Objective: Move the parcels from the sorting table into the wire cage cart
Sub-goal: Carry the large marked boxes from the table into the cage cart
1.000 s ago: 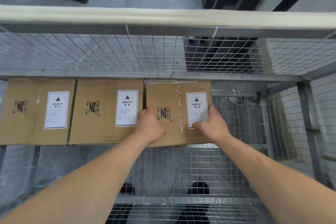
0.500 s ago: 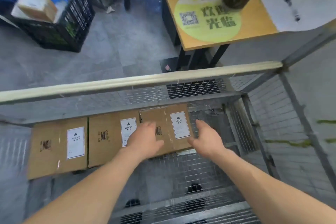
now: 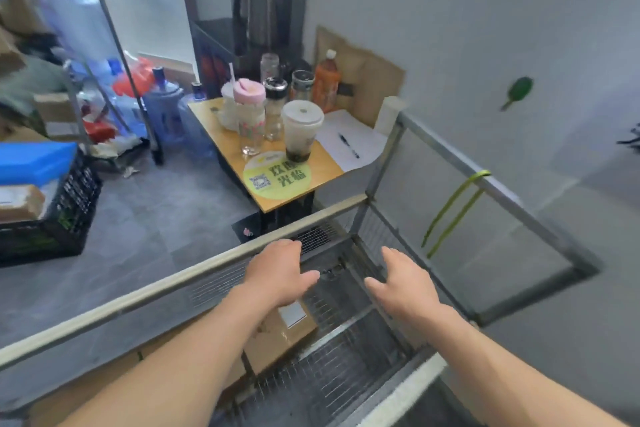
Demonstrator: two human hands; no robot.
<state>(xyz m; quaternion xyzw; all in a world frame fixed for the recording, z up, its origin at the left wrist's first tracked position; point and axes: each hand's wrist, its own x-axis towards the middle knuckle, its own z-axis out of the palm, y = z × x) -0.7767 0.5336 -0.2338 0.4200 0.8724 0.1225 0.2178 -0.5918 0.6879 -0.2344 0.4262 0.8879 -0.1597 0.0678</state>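
Note:
Both my hands hover over the wire cage cart (image 3: 460, 163), empty, with fingers spread. My left hand (image 3: 280, 272) is just inside the cart's padded far rail (image 3: 145, 291). My right hand (image 3: 403, 282) hangs above the cart's right inner corner. Below my left wrist a brown cardboard parcel (image 3: 280, 336) with a white label lies on the mesh floor, apart from both hands. More cardboard (image 3: 114, 371) shows to its left, mostly hidden by my left forearm and the rail. The sorting table is out of view.
Beyond the cart stands a small yellow table (image 3: 277, 180) crowded with cups, bottles, paper and a pen. A black crate (image 3: 52, 218) with a blue item and a box sits on the floor at left. Water jugs (image 3: 166, 114) and clutter lie behind. A grey wall runs along the right.
My hands let go of the rightmost parcel and rose out of the cart. My head lifted, so the view swung up from the cart floor to the room and table.

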